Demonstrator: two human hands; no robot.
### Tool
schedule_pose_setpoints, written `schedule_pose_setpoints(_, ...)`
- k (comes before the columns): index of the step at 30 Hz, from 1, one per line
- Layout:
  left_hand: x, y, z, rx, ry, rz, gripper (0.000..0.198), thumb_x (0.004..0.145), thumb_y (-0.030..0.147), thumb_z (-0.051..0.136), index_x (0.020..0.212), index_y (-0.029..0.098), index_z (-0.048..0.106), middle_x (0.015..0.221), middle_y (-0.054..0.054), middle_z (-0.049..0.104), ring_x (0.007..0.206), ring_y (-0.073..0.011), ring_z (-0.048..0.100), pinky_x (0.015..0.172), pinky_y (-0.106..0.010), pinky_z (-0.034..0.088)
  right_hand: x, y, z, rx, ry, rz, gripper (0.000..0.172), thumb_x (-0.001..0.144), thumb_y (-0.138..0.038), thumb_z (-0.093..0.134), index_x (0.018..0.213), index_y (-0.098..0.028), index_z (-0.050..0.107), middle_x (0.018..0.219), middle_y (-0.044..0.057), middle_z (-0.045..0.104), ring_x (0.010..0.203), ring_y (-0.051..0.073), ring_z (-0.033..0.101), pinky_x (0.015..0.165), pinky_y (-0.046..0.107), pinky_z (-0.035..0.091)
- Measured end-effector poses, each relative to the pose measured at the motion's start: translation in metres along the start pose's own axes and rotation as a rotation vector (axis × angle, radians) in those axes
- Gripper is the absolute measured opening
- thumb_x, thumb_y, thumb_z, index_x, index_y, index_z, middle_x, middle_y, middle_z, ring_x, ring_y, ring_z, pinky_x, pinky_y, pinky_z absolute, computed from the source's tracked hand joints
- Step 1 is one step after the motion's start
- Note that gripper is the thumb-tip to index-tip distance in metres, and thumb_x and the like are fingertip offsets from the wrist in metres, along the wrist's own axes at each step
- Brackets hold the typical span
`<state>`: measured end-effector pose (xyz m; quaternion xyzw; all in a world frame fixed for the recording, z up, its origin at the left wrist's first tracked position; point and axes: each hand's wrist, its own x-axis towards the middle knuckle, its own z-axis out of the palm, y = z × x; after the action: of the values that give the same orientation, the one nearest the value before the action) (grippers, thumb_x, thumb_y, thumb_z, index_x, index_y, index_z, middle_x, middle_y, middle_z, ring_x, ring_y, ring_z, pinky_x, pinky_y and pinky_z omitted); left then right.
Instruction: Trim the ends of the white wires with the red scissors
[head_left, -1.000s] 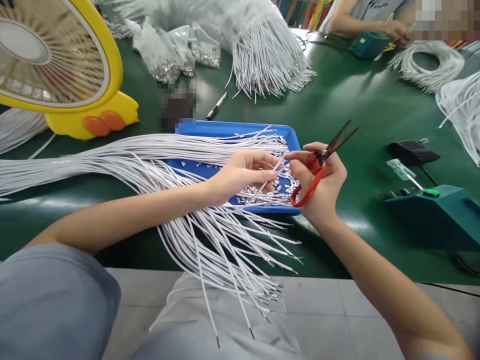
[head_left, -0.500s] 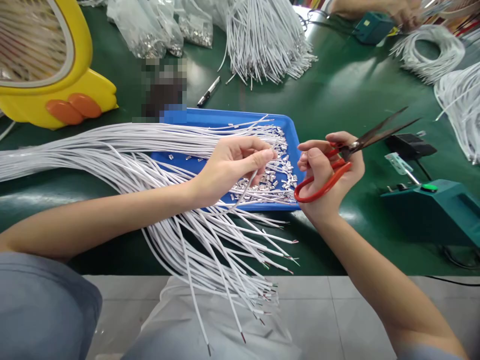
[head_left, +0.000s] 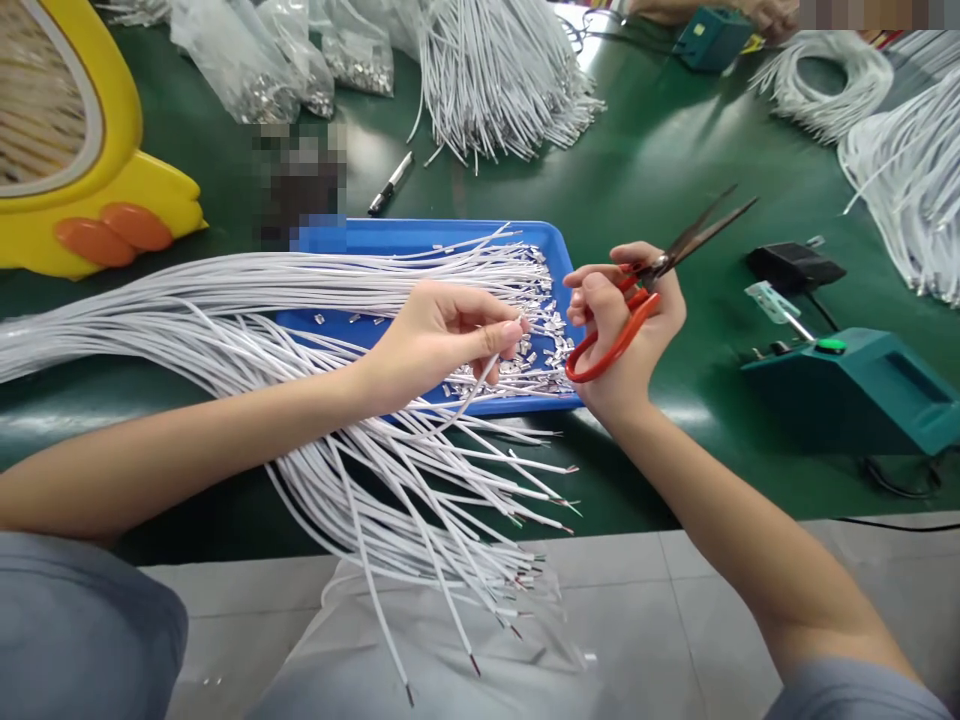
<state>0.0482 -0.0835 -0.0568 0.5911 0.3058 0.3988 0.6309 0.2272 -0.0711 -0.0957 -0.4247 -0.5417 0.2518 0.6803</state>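
While the left hand point(head_left: 439, 335) pinches one white wire point(head_left: 472, 390) between thumb and fingertips over the blue tray point(head_left: 420, 236), the right hand point(head_left: 634, 345) is curled shut through the red scissors point(head_left: 643, 302), blades barely parted; a firm pinch near the wire's tip looks wise

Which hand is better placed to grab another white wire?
Probably left: the left hand pinches a wire right above the bundle; the right hand grips scissors.
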Motion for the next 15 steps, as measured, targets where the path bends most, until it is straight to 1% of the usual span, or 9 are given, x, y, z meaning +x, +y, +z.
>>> schedule_pose_setpoints(3, 0.0, 0.002, 0.002, 0.007, -0.012, 0.002, 0.025, 0.075, 0.033, 0.076, 0.076, 0.009, 0.07, 0.062, -0.001, 0.065, 0.047, -0.0073, 0.06, 0.046, -0.017, 0.049, 0.0, -0.003, 0.0, 0.055, -0.048, 0.006, 0.018, 0.081, -0.03, 0.066, 0.094, -0.03, 0.054, 0.074, -0.004, 0.066, 0.066, 0.015, 0.065, 0.06, 0.034, 0.054)
schedule_pose_setpoints(7, 0.0, 0.002, 0.001, 0.003, -0.038, 0.002, 0.026, 0.077, 0.034, 0.074, 0.075, 0.009, 0.069, 0.062, -0.002, 0.066, 0.047, -0.0071, 0.06, 0.045, -0.017, 0.048, -0.005, -0.013, 0.001, 0.029, -0.135, -0.039, 0.024, 0.077, -0.029, 0.071, 0.094, -0.03, 0.055, 0.085, -0.004, 0.07, 0.079, 0.016, 0.068, 0.067, 0.034, 0.055)
schedule_pose_setpoints(11, 0.001, 0.001, 0.0, -0.011, -0.054, 0.018, 0.028, 0.078, 0.036, 0.073, 0.074, 0.009, 0.068, 0.06, -0.001, 0.065, 0.045, -0.0063, 0.059, 0.043, -0.016, 0.044, -0.009, -0.024, 0.002, 0.061, -0.216, -0.079, 0.023, 0.077, -0.024, 0.071, 0.094, -0.029, 0.057, 0.084, -0.004, 0.071, 0.077, 0.015, 0.069, 0.066, 0.033, 0.055)
schedule_pose_setpoints(15, 0.001, 0.0, 0.0, 0.025, -0.063, 0.022, 0.033, 0.078, 0.043, 0.072, 0.074, 0.01, 0.067, 0.058, 0.0, 0.063, 0.045, -0.0061, 0.058, 0.042, -0.016, 0.041, -0.01, -0.029, 0.004, 0.094, -0.286, -0.046, 0.02, 0.078, -0.026, 0.07, 0.093, -0.029, 0.058, 0.079, -0.005, 0.07, 0.073, 0.015, 0.07, 0.059, 0.03, 0.054)
